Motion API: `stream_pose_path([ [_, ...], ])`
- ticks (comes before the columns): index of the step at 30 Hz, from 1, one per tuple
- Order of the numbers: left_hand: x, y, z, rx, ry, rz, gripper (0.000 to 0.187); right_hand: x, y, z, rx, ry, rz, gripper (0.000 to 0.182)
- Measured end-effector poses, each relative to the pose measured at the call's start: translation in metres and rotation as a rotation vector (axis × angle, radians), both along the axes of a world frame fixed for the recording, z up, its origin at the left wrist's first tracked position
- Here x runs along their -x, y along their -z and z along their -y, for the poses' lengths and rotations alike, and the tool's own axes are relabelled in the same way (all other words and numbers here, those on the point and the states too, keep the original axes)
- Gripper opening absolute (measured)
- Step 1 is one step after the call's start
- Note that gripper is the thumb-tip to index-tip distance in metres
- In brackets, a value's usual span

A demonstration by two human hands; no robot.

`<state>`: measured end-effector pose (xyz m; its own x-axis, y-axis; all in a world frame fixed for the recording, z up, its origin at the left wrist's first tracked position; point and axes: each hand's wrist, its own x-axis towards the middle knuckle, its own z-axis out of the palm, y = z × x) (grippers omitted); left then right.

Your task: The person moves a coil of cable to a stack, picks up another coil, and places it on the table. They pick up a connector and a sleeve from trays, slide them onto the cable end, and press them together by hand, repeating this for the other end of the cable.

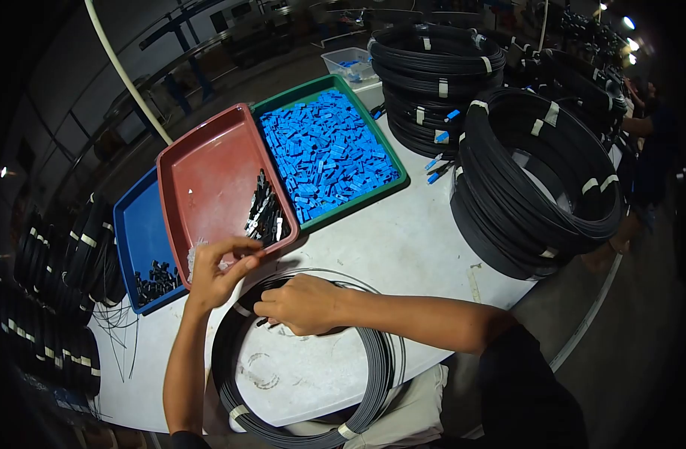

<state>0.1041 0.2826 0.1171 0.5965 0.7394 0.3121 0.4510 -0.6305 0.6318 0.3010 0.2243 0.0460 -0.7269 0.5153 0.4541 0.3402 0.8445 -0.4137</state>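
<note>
Dark sleeve (pixel 530 389): closest to camera, lower right; bare forearm runs from it across the coil.
Black cable coil (pixel 380 359): lies flat on the white table (pixel 425 262), near side past the edge, over pale cloth. Close to the body, so probably both hands reach it without stretching.
Pale tape (pixel 347 431): wrapped round the coil at intervals, presumably to keep the turns bundled.
Right hand (pixel 302 305): at the coil's far side, fingers curled in, thumb side toward the left hand. Small dark end (pixel 262 322) shows beneath the fingertips; cannot tell if it is gripped. Curl looks suited to steadying something small.
Left hand (pixel 222 273): raised over the red tray's near rim, half curled, thumb a little off the fingers. Contents, if any, cannot be told.
Red tray (pixel 216 165): slim black-and-white pieces (pixel 262 213) bunched in the near right corner, likely for short reach; clear bits near left.
Blue tray (pixel 141 224): black pieces (pixel 156 286) at its near end.
Green tray (pixel 362 203): spread with blue pieces (pixel 324 150). Separate trays suggest sorting by kind.
Stacked coils (pixel 492 194): on the table's right, apparently to leave working room.
</note>
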Motion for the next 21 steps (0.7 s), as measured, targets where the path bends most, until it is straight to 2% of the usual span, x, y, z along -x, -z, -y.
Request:
stream_pose_path([
  [1,-0.011,-0.003,-0.009,0.003,0.002,0.001,0.034,0.000,-0.002,0.000,0.057,0.001,0.044,0.018],
  [4,-0.046,-0.010,-0.029,-0.070,0.105,-0.047,0.030,-0.001,0.002,-0.003,0.021,-0.015,0.008,0.017],
  [6,-0.069,-0.014,-0.039,-0.118,0.132,-0.197,0.024,0.001,0.007,-0.005,-0.006,-0.032,-0.030,0.020],
  [10,-0.100,-0.005,-0.068,-0.256,0.212,-0.304,0.023,0.001,0.007,-0.003,-0.006,-0.013,-0.041,0.020],
  [17,-0.126,0.009,-0.110,-0.414,0.271,-0.287,0.020,0.001,0.007,-0.003,0.047,-0.016,-0.043,0.018],
  [21,-0.137,0.016,-0.124,-0.416,0.347,-0.309,0.018,0.001,0.008,-0.003,0.047,-0.014,-0.063,0.016],
])
